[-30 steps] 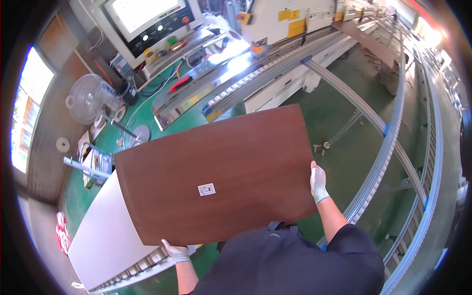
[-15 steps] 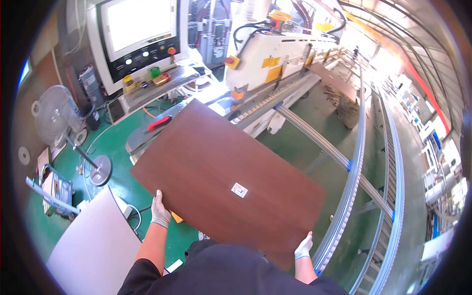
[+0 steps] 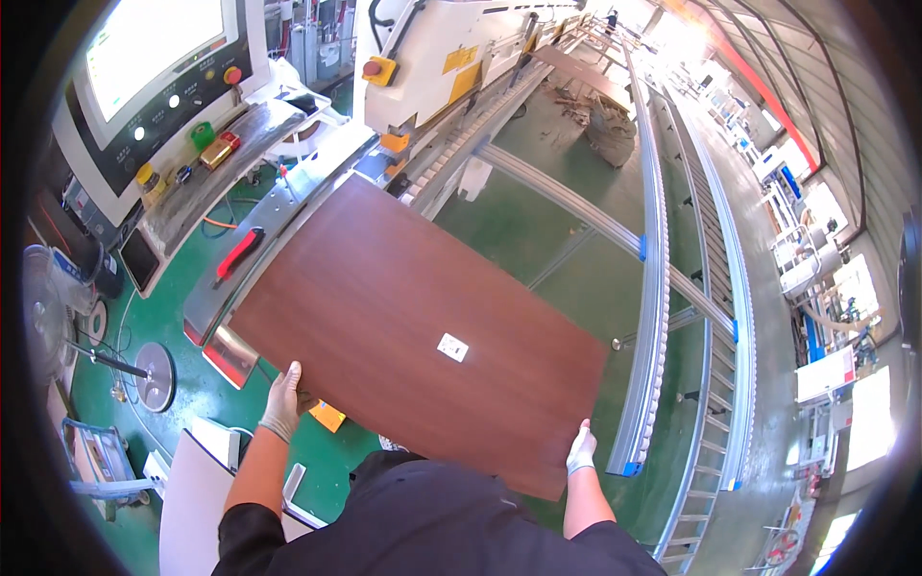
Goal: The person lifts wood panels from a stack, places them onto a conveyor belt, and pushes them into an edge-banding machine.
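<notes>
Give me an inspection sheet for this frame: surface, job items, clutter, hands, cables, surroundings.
Surface: green floor; metal infeed table at the panel's far end.
Job's things: brown wood-grain panel, held flat, small white label on top.
Clutter: red-handled tool on the infeed table; small containers on the console shelf.
Hands: left hand, gloved, grips the panel's near left edge; right hand, gloved, grips its near right corner.
Cables: orange cable on the floor by the console.
Surroundings: control console with screen, roller conveyor, standing fan.
</notes>
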`<state>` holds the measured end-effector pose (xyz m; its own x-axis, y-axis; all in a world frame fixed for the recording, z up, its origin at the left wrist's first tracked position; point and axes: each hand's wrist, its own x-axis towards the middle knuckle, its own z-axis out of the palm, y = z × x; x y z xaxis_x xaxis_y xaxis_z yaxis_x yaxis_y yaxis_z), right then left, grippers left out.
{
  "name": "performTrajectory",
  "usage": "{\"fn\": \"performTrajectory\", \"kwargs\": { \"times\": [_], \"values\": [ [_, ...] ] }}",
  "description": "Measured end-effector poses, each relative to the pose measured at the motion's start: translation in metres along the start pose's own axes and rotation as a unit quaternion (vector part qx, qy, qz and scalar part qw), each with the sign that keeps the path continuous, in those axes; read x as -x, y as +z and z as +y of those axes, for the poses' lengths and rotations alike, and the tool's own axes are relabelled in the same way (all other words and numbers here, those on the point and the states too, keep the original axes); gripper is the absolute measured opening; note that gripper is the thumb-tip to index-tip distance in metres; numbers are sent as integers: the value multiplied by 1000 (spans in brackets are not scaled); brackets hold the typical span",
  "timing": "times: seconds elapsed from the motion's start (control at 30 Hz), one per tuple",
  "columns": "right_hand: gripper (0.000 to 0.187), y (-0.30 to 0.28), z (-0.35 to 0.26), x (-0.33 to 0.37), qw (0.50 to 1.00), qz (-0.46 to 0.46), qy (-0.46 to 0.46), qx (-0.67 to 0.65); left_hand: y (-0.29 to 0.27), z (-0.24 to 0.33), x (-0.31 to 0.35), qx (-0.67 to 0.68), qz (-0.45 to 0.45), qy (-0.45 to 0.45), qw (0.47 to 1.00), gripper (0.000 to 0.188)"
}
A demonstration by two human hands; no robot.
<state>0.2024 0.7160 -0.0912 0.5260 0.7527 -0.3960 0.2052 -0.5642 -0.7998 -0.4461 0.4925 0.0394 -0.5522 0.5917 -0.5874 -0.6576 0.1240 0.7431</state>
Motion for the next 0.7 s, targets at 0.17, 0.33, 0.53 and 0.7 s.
{"fn": "performTrajectory", "kwargs": {
  "times": [0.17, 0.33, 0.53, 0.7],
  "values": [
    [58, -9, -20, -15, 987, 18, -147, 69, -41, 68, -1, -626, 190, 283, 701, 38],
    [51, 0, -50, -3, 976, -4, -207, 70, -62, 93, -61, -545, 266, 426, 672, 41],
    [35, -28, -49, -14, 978, 25, -193, 69, -54, 87, -80, -528, 309, 345, 711, 43],
    [27, -20, -69, -3, 975, 130, -157, 85, -53, 89, -86, -531, 344, 358, 687, 44]
  ]
}}
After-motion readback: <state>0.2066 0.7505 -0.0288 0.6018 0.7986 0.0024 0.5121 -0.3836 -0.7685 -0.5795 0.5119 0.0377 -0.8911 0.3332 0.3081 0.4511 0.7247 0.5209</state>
